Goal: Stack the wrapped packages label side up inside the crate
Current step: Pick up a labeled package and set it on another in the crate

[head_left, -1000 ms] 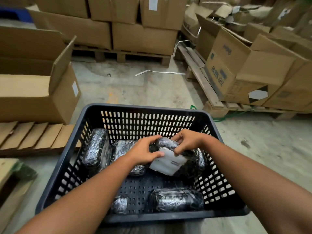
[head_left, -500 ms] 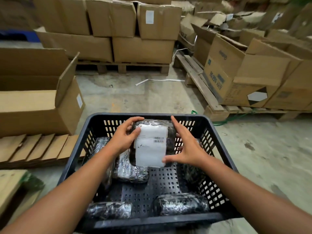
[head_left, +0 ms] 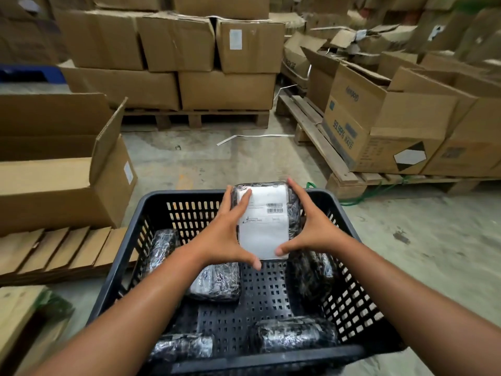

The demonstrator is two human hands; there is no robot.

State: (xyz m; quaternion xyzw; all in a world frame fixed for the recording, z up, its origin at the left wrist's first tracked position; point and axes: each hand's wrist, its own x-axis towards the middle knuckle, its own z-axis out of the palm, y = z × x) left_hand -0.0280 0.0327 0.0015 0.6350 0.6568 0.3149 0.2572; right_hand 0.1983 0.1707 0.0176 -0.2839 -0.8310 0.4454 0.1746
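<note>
A black slotted plastic crate (head_left: 189, 198) stands on the floor in front of me. I hold one black film-wrapped package (head_left: 267, 221) above the crate's far side, its white barcode label facing me. My left hand (head_left: 226, 237) grips its left edge and my right hand (head_left: 311, 229) grips its right edge. Several other wrapped packages lie on the crate floor: one at the left wall (head_left: 161, 246), one under my left wrist (head_left: 217, 282), one at the right wall (head_left: 314, 272), and two at the near edge (head_left: 295, 335) (head_left: 181, 346).
An open cardboard box (head_left: 65, 164) sits on flattened cardboard at the left. Stacked boxes on a wooden pallet (head_left: 195, 118) stand behind the crate. More boxes on a pallet (head_left: 379, 131) line the right. Bare concrete floor (head_left: 420, 253) lies to the right of the crate.
Both hands have lifted the labelled package from among the others in the crate and turned it upright, so its label now faces me above the far side.
</note>
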